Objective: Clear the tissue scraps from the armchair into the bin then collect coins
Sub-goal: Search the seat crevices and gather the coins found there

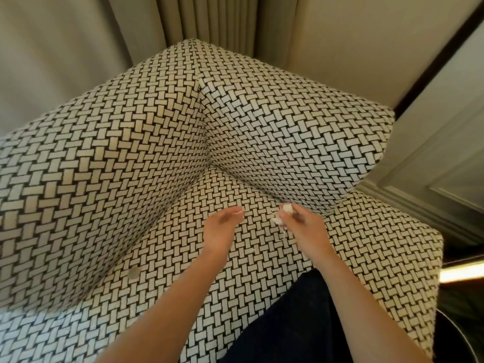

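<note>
I look down on the seat of an armchair covered in black and cream basket-weave fabric. My right hand grips a small bunch of white tissue scraps above the middle of the seat. My left hand pinches a thin white scrap at its fingertips, a little to the left. One tiny scrap lies on the seat between my wrists. A round coin rests on the seat at the left, near the armrest. Another coin edge shows in the crease at the back.
Beige curtains hang behind the chair. A pale panelled wall stands at the right. A dark round rim, perhaps the bin, shows at the lower right corner. My dark trouser leg presses against the seat's front.
</note>
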`<state>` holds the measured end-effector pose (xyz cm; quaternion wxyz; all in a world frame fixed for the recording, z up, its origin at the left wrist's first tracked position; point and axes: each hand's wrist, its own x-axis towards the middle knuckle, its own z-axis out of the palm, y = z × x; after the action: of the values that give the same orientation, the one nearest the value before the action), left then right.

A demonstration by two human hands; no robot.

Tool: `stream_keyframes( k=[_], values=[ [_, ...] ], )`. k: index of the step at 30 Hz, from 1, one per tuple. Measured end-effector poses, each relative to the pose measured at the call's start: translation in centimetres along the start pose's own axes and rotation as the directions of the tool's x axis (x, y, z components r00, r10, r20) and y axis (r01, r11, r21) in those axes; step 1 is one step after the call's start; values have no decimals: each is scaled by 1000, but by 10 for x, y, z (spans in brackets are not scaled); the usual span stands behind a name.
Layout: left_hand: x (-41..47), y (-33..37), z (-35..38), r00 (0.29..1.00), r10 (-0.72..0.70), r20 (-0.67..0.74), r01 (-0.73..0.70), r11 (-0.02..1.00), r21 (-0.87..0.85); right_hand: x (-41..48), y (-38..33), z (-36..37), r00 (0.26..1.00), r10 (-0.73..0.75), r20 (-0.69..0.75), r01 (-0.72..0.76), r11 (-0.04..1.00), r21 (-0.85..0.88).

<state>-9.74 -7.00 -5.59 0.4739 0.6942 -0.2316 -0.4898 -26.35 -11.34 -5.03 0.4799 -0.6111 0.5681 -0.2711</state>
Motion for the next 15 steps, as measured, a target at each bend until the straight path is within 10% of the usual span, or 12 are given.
stream_keyframes(
  k=[8, 15],
  values=[
    [-44, 21, 56, 963, -64, 262, 104, 985, -140, -27, -12, -18, 997, -76, -9, 77, 995, 59],
    [-87, 47, 106, 881, 128, 455, -204, 971, 122, -73, -3, -70, 969, -64, -239, 113, 973, 200]
  ],
)
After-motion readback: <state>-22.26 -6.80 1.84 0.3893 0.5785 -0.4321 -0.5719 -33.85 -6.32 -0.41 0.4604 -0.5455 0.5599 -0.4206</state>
